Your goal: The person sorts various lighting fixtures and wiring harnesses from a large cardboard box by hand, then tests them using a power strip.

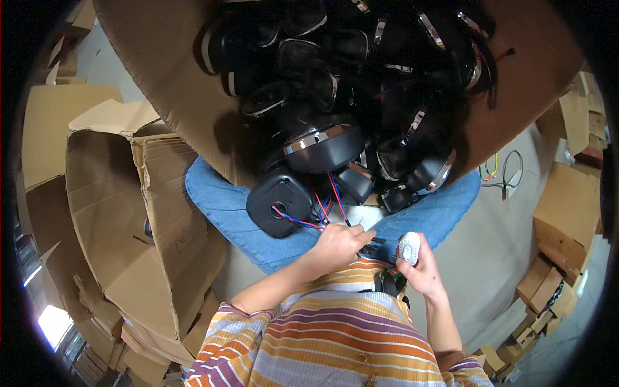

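Note:
My left hand (340, 246) is closed around red and blue wires (303, 222) near their dark plug ends, low over my lap. These wires lead up to a squarish black housing (282, 201) with a round hole, resting by my left thigh. A rounded black housing with a chrome band (324, 149) lies just beyond it, with wires also hanging toward my hand. In my right hand (423, 272) is a small white oval device that looks like a remote control (409, 247), held upright between thumb and fingers. Dark connectors (373, 244) show between both hands.
A large tilted cardboard box (529, 71) opens toward me, heaped with several black housings with chrome trim (322, 77). Another open carton (106, 213) stands at my left. More cartons (564, 219) line the right, and a loose cable (509, 174) lies on the floor.

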The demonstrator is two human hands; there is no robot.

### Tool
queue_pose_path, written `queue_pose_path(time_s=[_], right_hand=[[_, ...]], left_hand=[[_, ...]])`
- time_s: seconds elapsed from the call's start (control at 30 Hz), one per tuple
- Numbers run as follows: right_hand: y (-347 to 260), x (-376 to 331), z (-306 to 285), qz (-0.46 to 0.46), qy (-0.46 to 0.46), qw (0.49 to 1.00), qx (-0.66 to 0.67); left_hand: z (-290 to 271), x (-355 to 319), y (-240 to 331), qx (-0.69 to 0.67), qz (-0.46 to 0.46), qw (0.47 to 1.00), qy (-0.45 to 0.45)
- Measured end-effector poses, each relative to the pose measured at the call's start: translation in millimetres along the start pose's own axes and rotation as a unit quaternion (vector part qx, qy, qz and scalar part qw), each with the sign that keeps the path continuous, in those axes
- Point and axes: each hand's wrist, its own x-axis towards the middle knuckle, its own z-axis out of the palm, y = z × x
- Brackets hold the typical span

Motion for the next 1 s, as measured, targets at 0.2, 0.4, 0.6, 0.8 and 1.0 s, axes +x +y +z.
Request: queue_pose_path(time_s=[0.2,0.4,0.6,0.8,1.0], right_hand=[[2.2,3.1,-0.9,-0.03,0.005,0.999,0.026],[3.8,-2.0,-6.4,-0.007,0.002,0.996,0.092],[3.6,-7.9,-13.7,-0.016,-0.002,0.997,0.079],[8.4,-8.1,-13.4,-0.022,-0.006,0.998,0.06],[8.4,-6.4,-11.5,-0.033,0.006,0.998,0.055]], left_hand=[[9.1,-2.6,13.2,-0.127,0.006,0.989,0.069],[10.3,-5.1,23.3,-0.153,-0.017,0.988,0.002],[16.4,-7.7,25.0,-0.152,-0.027,0.988,0.011],[15.7,-3.4,26.7,-0.145,-0.012,0.989,0.029],[17.1,-2.6,25.1,-0.145,0.006,0.988,0.05]])
